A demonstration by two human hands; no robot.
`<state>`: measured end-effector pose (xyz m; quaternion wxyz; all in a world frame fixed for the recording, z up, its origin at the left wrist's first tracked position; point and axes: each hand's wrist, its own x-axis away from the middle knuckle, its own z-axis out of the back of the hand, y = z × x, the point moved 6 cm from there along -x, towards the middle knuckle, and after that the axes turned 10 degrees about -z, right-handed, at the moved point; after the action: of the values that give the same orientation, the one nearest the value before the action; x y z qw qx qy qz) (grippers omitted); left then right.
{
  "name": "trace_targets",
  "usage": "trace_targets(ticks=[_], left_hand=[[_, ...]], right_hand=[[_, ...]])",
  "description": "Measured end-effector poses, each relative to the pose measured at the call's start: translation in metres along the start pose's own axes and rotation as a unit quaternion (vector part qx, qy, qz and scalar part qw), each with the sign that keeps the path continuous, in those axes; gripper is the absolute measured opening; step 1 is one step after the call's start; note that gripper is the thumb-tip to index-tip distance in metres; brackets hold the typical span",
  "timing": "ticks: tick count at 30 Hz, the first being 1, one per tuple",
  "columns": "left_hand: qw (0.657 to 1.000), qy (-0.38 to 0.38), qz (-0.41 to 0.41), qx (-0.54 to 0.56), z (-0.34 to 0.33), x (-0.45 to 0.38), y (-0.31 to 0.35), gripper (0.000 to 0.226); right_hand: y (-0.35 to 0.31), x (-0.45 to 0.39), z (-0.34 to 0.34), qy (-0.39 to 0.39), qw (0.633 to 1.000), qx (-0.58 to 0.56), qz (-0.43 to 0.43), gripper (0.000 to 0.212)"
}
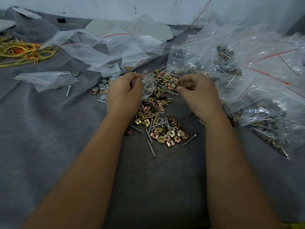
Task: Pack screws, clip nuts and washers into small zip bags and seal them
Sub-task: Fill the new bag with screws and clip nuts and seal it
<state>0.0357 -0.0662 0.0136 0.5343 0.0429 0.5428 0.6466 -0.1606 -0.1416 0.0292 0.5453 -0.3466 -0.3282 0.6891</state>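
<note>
Head view looks down on a grey felt-covered work surface. At the far left lies a tangle of yellow and orange elastic cords. Nearer, a small clear zip bag with a red seal line lies flat with a grey round washer at its edge, and a single silver screw rests just beside it. Behind these, empty clear zip bags are scattered loosely, with a grey card bearing red handwriting beyond them.

The left hand has its fingers curled around the mouth of a small clear zip bag holding silver screws, gripping it above the pile. Grey washers lie just left of that hand. Between and near the two forearms spreads a heap of gold and copper-toned square clip nuts mixed with silver screws.

The right hand is curled, its fingertips pinching a small clip nut just right of the held bag. At the far right, filled clear zip bags of screws, nuts and washers are piled together.
</note>
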Motion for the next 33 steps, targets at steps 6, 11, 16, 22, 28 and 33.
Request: trace_targets(ticks=[6, 11, 16, 22, 28, 33], left_hand=[[1.0, 0.0, 0.002, -0.002, -0.001, -0.001, -0.002, 0.027], [1.0, -0.003, 0.003, 0.002, -0.001, 0.0, -0.001, 0.026], [1.0, -0.003, -0.01, 0.004, -0.001, 0.001, 0.004, 0.028], [0.999, -0.008, -0.019, -0.028, -0.004, 0.001, 0.006, 0.03], [0.998, -0.018, -0.035, -0.05, -0.007, 0.003, 0.012, 0.029], [0.998, -0.018, -0.033, -0.042, -0.007, 0.003, 0.012, 0.027]], right_hand=[[0.004, 0.0, -0.006, -0.018, 0.991, 0.135, 0.005, 0.02], [0.002, 0.006, -0.026, -0.089, 0.975, 0.205, 0.003, 0.029], [-0.002, 0.008, -0.027, -0.069, 0.975, 0.211, 0.009, 0.021], [-0.007, 0.01, -0.029, -0.056, 0.976, 0.212, 0.009, 0.017], [-0.03, 0.017, -0.028, -0.001, 0.998, 0.01, 0.066, 0.016], [-0.044, 0.026, -0.043, -0.035, 0.994, 0.042, 0.092, 0.021]])
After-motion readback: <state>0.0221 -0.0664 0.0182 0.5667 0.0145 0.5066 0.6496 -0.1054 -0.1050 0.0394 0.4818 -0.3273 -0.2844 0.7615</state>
